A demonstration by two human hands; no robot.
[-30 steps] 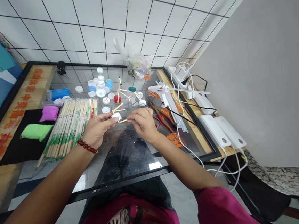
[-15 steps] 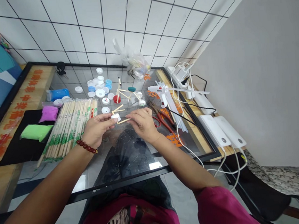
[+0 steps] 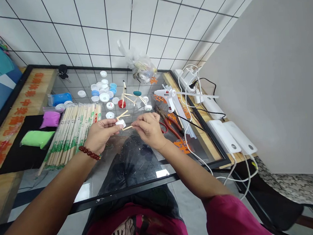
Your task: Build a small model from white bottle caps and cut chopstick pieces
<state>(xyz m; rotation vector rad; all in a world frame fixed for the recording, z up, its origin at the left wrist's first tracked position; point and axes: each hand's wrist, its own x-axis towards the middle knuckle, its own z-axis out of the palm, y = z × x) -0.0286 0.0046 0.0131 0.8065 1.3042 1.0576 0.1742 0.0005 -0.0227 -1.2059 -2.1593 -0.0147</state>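
Observation:
Over the near middle of the glass tabletop, my left hand (image 3: 102, 132) pinches a white bottle cap (image 3: 120, 123) between thumb and fingers. Just beyond the cap lie short wooden stick pieces (image 3: 122, 114); whether they are joined to it I cannot tell. My right hand (image 3: 148, 127) is closed on the end of a short wooden stick (image 3: 127, 127). The stick's other end points at the cap, close to its lower edge. Farther back stands a small stick model (image 3: 128, 96) with a red cap (image 3: 121, 104) and a dark green cap (image 3: 137, 93) on it.
Wrapped chopsticks (image 3: 73, 134) lie left, beside green clay (image 3: 37, 138) and purple clay (image 3: 50, 119). Loose caps (image 3: 104, 97) are scattered behind my hands. A glue gun (image 3: 168, 96), pliers (image 3: 172, 125) and a white cable (image 3: 187, 144) lie right. A plastic bag (image 3: 141, 67) stands at the back.
Very little differs. My right hand still grips the stick near the cap, and my left hand keeps the cap in place; the whole view has shifted very slightly.

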